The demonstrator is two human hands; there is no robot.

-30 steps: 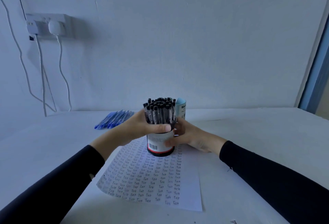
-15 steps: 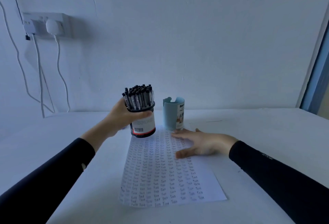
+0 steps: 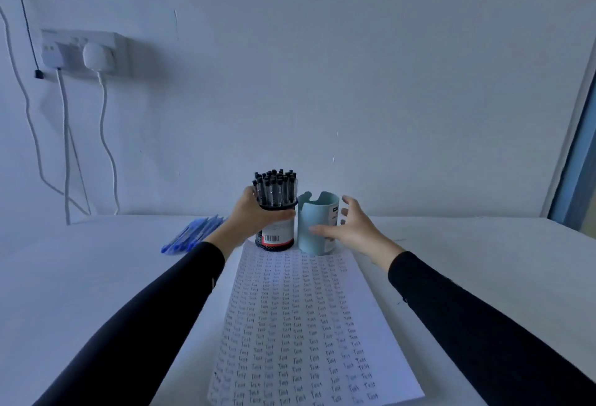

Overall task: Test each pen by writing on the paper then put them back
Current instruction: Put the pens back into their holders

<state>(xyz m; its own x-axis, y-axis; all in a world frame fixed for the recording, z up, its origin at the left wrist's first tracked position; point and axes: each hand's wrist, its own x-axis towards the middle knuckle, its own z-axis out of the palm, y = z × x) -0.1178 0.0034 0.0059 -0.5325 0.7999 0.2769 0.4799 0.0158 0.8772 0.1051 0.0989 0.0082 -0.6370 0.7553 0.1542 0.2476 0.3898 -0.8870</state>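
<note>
Pens (image 3: pixel 275 191), black-capped and packed upright, fill the dark holder (image 3: pixel 276 237) that stands on the far edge of the paper (image 3: pixel 300 325), toward its left corner. We see the left hand (image 3: pixel 253 221) wrapped round this holder from the paper's left side, with the thumb across the front just under the rim and the fingers behind.

The pale blue holder (image 3: pixel 311 228) stands on the same far edge of the paper, nearer the middle and just beside the dark one. The right hand (image 3: pixel 354 229) reaches it from the paper's right side, fingers spread wide and nearly straight. Its thumb seems to lie against the blue wall, though the view is too soft there for us to be sure.

The paper lies flat on the white table (image 3: pixel 96 276), running from the holders toward us, and is covered in rows of the handwritten word "Test". A bunch of blue pens (image 3: pixel 193 234) lies on the table off the paper's far left corner, apart from it. On the wall well above and left of the paper, a white socket (image 3: pixel 80 50) carries a plug, and cables (image 3: pixel 66 147) hang down from it. Both arms wear black sleeves (image 3: pixel 145 325).
</note>
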